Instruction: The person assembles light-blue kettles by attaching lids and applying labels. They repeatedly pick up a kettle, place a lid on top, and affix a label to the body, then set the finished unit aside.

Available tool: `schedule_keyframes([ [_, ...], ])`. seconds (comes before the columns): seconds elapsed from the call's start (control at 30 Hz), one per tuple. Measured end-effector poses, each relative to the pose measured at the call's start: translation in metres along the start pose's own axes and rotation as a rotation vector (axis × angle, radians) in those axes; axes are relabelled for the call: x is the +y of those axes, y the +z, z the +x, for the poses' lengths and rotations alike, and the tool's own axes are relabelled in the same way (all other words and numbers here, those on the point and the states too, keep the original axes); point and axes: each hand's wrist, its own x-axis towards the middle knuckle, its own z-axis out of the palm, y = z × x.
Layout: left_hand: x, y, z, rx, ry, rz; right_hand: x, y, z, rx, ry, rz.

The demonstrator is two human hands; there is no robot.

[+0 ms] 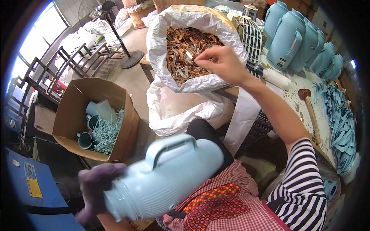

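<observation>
1 blue jug (173,179): on its side across the lap (243,173), handle up | left grip (99,184): gloved, closed round its neck, I judge to steady it | right grip (223,63): fingers bunched near the right edge of the sack (157,48), above metal strips (179,57); whether closed on any, I can't tell.

- The light-blue cylindrical plastic jug (175,177) is finished lightly glossy, with ribs moulded in.
- The white open-mouthed plastic-looking sack (157,42) is heavily creased.
- The purple cloth glove (96,183) is finished matt.
- The brown open-topped box (129,129) is made of matt cardboard.
</observation>
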Motion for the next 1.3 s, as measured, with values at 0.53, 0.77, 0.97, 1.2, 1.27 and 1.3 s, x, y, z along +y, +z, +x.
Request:
schedule_keyframes([
  [0.53,-0.090,0.070,-0.050,0.127,-0.052,1.255,0.007,0.097,-0.033,-0.396,0.487,0.890],
  [0.77,-0.131,0.082,-0.065,0.219,0.186,1.207,-0.086,0.125,-0.146,-0.808,0.508,0.931],
  [0.97,-0.139,0.073,-0.089,0.284,0.089,1.049,-0.095,0.128,-0.168,-0.554,-0.098,0.514],
  [1.2,-0.142,0.057,-0.093,0.227,0.100,0.980,-0.101,0.142,-0.188,-0.389,-0.183,0.456],
  [1.27,-0.142,0.056,-0.093,0.228,0.097,0.956,-0.101,0.143,-0.188,-0.390,-0.194,0.444],
  [1.3,-0.142,0.056,-0.093,0.230,0.098,0.957,-0.102,0.143,-0.188,-0.392,-0.201,0.437],
])
